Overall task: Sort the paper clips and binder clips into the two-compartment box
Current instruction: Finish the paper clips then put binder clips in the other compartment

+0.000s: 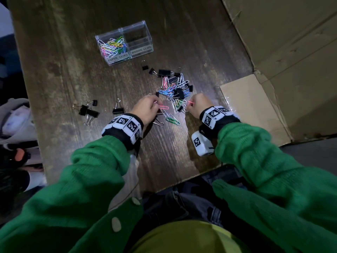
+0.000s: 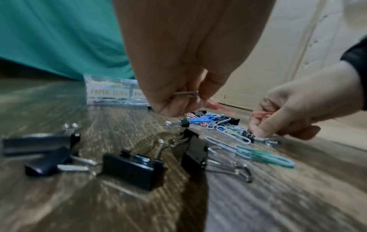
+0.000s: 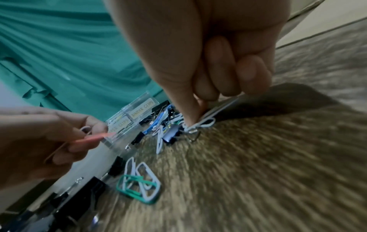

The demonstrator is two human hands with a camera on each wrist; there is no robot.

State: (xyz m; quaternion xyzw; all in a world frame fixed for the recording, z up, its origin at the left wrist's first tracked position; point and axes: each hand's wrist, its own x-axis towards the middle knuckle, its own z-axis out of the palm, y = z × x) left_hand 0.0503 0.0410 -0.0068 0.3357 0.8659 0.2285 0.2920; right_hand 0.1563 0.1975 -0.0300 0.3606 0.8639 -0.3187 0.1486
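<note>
The clear two-compartment box [image 1: 124,42] stands at the back; its left half holds several coloured paper clips, and its right half, labelled for binder clips, looks empty. A mixed pile of paper clips and black binder clips [image 1: 175,88] lies in front of it. My left hand [image 1: 156,105] hovers at the pile's near left and pinches a pink paper clip [image 1: 164,107] with a pale one. My right hand [image 1: 188,106] holds another pink clip [image 2: 262,113] and pinches a white paper clip [image 3: 206,124] lying on the table beside a small binder clip [image 3: 170,137].
Black binder clips [image 1: 87,111] lie apart at the left, one more [image 1: 118,108] nearer my left hand. Green and white paper clips [image 1: 172,119] sit between my wrists. A large cardboard box [image 1: 282,52] walls the table's right side, its flap [image 1: 246,99] lying on the wood.
</note>
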